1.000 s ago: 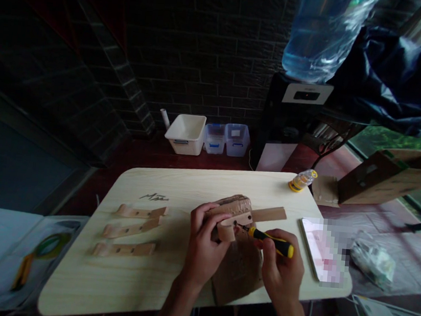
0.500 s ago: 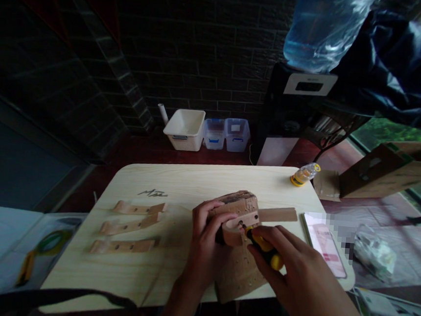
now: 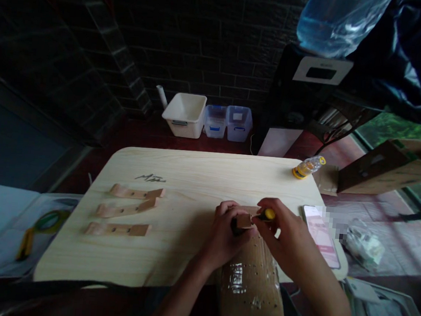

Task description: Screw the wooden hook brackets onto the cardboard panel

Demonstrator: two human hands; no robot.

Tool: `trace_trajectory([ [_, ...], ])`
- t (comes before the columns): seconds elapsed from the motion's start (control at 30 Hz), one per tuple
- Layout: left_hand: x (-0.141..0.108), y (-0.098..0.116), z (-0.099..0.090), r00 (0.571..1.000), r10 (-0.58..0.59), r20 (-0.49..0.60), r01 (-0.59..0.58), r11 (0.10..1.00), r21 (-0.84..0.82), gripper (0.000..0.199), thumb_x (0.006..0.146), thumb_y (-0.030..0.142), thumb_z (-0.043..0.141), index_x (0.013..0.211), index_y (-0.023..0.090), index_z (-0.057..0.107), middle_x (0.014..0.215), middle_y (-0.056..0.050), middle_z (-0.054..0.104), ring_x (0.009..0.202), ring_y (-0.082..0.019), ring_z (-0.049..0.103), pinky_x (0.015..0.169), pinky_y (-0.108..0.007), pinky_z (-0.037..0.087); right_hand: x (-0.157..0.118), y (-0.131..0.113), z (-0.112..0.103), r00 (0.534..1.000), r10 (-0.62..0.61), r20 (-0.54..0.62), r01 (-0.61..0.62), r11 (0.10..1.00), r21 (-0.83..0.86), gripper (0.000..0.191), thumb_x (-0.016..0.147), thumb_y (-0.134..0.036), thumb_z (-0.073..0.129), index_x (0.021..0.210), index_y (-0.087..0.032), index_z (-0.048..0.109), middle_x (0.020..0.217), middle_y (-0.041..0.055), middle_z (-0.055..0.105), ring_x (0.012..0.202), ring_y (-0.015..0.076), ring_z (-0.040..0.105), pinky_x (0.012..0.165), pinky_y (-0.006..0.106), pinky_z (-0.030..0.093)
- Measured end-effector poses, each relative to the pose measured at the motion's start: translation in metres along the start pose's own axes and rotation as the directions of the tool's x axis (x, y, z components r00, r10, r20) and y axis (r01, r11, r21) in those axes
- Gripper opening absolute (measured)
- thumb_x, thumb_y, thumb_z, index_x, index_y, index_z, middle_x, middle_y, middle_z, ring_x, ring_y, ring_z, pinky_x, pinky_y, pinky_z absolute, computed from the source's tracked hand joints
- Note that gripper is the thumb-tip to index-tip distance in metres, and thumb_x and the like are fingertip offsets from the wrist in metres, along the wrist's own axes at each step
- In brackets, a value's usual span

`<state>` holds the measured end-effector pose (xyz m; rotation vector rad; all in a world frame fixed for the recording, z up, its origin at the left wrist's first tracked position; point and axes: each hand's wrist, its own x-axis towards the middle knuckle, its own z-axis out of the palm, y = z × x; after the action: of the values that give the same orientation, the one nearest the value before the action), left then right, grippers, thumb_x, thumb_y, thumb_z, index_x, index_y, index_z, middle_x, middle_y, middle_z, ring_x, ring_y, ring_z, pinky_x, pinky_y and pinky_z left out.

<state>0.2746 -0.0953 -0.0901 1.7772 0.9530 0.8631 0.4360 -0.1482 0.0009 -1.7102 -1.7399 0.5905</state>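
The left hand (image 3: 226,232) is closed around a small tan strip (image 3: 244,221) and the far part of a taped cardboard block (image 3: 258,285), its fingers wrapped over from the left; the right hand (image 3: 291,229) is clamped on the yellow-ended screwdriver (image 3: 269,214), close on the right; the strip sits between the two hands, right of the table's middle; where the screwdriver's tip lands is too small and too covered to tell.

For good work here, I judge, the shaft should stand square to the strip's face, with steady push along it before any twist; the left hand should press the strip flat, its fingertips out of line with the tip in case of a slip; the soft cardboard would likely give under too much force, so short turns seem best.

The block's near end reaches past the near edge of the table (image 3: 171,267), so pressing there could tip it; far of the hands lies bare tabletop; on the left, three strips (image 3: 118,229) lie well apart from the work; on the right, the phone (image 3: 322,234) lies near the right forearm and narrows that elbow's room; the clear container (image 3: 307,167) stands at the far right corner.
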Motion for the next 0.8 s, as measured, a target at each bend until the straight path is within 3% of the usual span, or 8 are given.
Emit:
trace_trajectory([
  [0.13,-0.001,0.002,-0.008,0.999,0.033,0.040,-0.033,0.999,0.004,0.028,0.085,0.029,0.070,0.112,0.026,0.064,0.125,-0.009,0.052,0.127,-0.028,0.046,0.108,-0.049,0.043,-0.003,-0.003,0.005,1.000,-0.003,0.001,0.003,0.996,0.093,0.021,0.098,-0.027,0.053,0.119,-0.025,0.056,0.107,0.0065,0.070,0.077,0.0161,0.070,0.069,0.029,0.057],
  [0.37,-0.003,-0.005,-0.010,0.995,0.089,0.035,-0.090,0.995,0.051,0.028,0.089,0.034,0.067,0.116,0.027,0.062,0.127,-0.008,0.053,0.128,-0.027,0.046,0.109,-0.049,0.043,-0.010,-0.012,0.002,0.999,-0.037,-0.013,0.038,0.997,0.069,0.039,0.103,-0.035,0.044,0.141,-0.026,0.050,0.125,0.0108,0.067,0.095,0.0199,0.070,0.086,0.039,0.058],
  [0.63,-0.002,-0.005,-0.011,0.990,0.135,0.046,-0.136,0.990,0.024,0.026,0.092,0.031,0.063,0.118,0.029,0.060,0.122,-0.007,0.055,0.125,-0.026,0.047,0.109,-0.048,0.043,-0.003,-0.010,0.004,1.000,0.010,-0.024,-0.007,0.993,0.118,0.024,0.097,-0.041,0.057,0.111,-0.023,0.066,0.090,0.0034,0.072,0.072,0.0150,0.070,0.058,0.022,0.055],
  [0.8,-0.002,-0.004,-0.013,0.991,0.125,0.052,-0.126,0.992,0.027,0.026,0.093,0.029,0.062,0.119,0.028,0.060,0.125,-0.007,0.054,0.126,-0.025,0.046,0.109,-0.047,0.043,0.000,-0.005,0.012,0.995,0.053,-0.088,-0.038,0.986,0.164,0.025,0.094,-0.044,0.063,0.105,-0.022,0.066,0.086,0.0027,0.072,0.066,0.0140,0.068,0.056,0.022,0.054],
])
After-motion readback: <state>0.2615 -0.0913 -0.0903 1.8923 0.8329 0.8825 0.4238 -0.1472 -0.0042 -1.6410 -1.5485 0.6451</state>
